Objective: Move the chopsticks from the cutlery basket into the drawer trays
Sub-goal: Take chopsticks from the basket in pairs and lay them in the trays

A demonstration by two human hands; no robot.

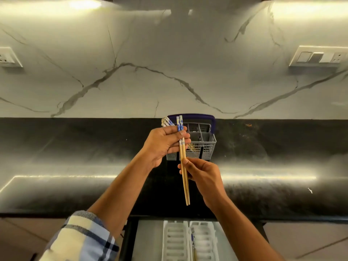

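A pair of wooden chopsticks (185, 183) with blue-and-white patterned tops hangs upright over the black counter. My left hand (163, 146) grips the pair near the patterned tops. Lower down, my right hand (201, 175) pinches the shafts. Behind my hands stands the grey cutlery basket (205, 146) with a dark blue handle. Several more chopsticks (166, 122) poke out of its left side. Below the counter the drawer is pulled out with two white trays (176, 240). One chopstick (193, 240) lies in the right tray.
The black stone counter (75, 166) runs the full width, with a marble-look wall behind it. Switch plates (318, 56) are on the wall at the right and at the far left. My left forearm wears a rolled plaid sleeve (82, 240).
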